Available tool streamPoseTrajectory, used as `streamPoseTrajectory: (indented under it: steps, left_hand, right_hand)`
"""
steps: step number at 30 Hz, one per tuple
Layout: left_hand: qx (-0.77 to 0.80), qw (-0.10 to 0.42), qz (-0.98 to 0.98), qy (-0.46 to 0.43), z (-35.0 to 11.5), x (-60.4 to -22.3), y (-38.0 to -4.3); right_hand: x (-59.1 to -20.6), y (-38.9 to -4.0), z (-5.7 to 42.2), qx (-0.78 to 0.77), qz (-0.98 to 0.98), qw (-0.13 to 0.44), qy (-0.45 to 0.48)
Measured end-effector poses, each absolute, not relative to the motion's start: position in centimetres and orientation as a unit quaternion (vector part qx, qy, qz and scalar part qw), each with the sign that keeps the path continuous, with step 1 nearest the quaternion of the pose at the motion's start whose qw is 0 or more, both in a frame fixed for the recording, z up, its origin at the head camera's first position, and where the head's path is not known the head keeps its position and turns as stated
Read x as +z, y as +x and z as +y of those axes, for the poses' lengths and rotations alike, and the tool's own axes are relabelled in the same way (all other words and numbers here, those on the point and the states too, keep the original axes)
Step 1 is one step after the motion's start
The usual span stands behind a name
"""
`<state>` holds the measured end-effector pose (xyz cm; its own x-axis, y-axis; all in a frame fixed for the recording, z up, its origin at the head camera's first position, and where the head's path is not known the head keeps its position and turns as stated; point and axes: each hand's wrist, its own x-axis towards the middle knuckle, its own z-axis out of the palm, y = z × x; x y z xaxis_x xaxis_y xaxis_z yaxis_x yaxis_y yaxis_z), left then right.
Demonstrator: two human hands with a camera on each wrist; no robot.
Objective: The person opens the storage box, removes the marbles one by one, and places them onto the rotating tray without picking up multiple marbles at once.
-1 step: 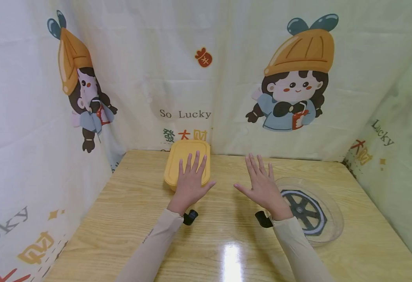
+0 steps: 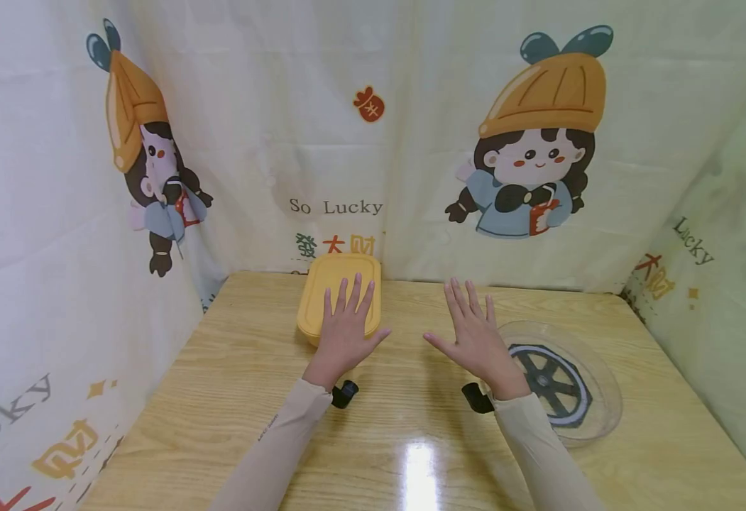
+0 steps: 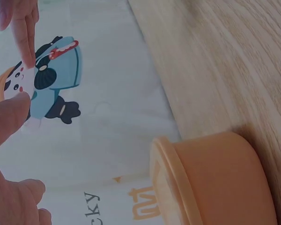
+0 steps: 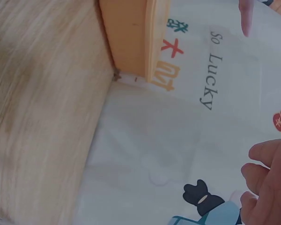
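Observation:
Both bare hands are held out over the table, palms down, with straight, spread fingers and nothing in them. My left hand [image 2: 346,330] overlaps the front of a yellow lidded food box [image 2: 324,280] in the head view. Toward the right, my right hand [image 2: 480,346] is beside a clear round dish [image 2: 614,408]. Within the dish's outline shows a dark, spoked, wheel-like piece [image 2: 543,381] with a white ring; my right wrist covers its left edge. From the left wrist, the box's side [image 3: 220,178] appears at lower right, apart from the fingers.
The wood-grain table [image 2: 219,383] reaches to a cloth backdrop [image 2: 424,142] printed with cartoon figures and lettering, which also runs along the left and right sides. Black straps [image 2: 345,394] sit at both wrists. A bright glare lies on the table's front.

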<state>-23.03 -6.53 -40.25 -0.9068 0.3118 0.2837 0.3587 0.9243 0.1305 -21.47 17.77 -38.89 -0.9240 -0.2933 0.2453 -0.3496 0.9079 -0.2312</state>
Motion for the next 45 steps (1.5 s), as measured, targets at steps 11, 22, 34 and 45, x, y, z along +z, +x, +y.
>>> streamPoseTrajectory:
  steps: [11, 22, 34, 45]
  left_hand:
    - [-0.083, 0.126, -0.975, -0.164, -6.9, -40.5, -23.3]
    - [-0.113, 0.136, -0.968, -0.18, -8.0, -42.2, -23.5]
    - [-0.111, 0.119, -0.963, -0.215, -12.0, -44.9, -25.5]
    - [-0.076, 0.1, -0.958, -0.257, -15.3, -46.0, -27.2]
  right_hand:
    - [-39.0, -21.7, 18.2, 0.142, -0.969, 0.109, 0.17]
    - [-39.9, -21.8, 18.3, 0.156, -0.964, 0.121, 0.178]
    - [-41.8, -24.8, 15.3, 0.173, -0.937, 0.161, 0.257]
    - [-44.5, -27.9, 9.3, 0.086, -0.928, 0.133, 0.337]
